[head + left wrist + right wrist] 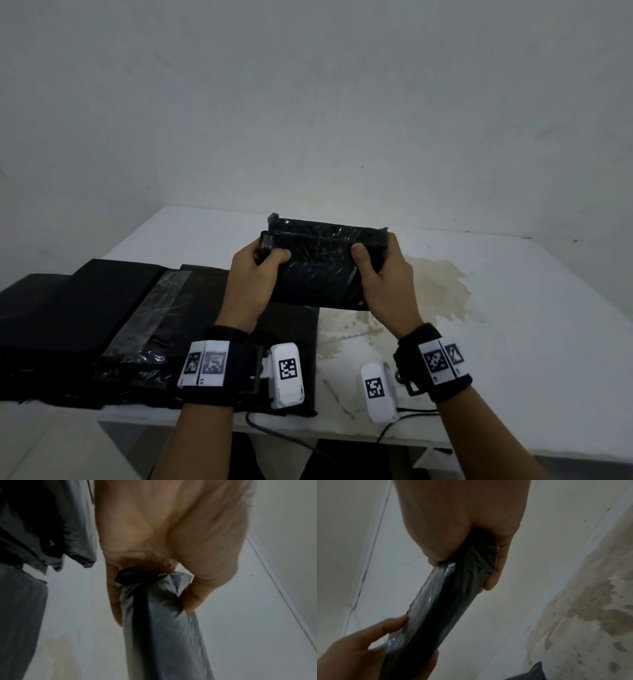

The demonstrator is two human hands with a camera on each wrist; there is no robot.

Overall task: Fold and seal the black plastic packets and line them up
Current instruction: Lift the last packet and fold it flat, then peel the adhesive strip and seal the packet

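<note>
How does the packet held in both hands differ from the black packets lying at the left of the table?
The held packet is lifted off the table, gripped by the left hand and right hand; the flat packets lie untouched. The held one is folded into a compact, thick bundle; the flat ones lie spread out and overlapping. Both are black, glossy plastic.

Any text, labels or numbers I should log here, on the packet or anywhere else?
None readable.
Held black plastic packet: no print visible.
Flat black packets on the table: no print visible.
Wrist-band tags: black-and-white square code patterns only, no letters or digits.
</note>
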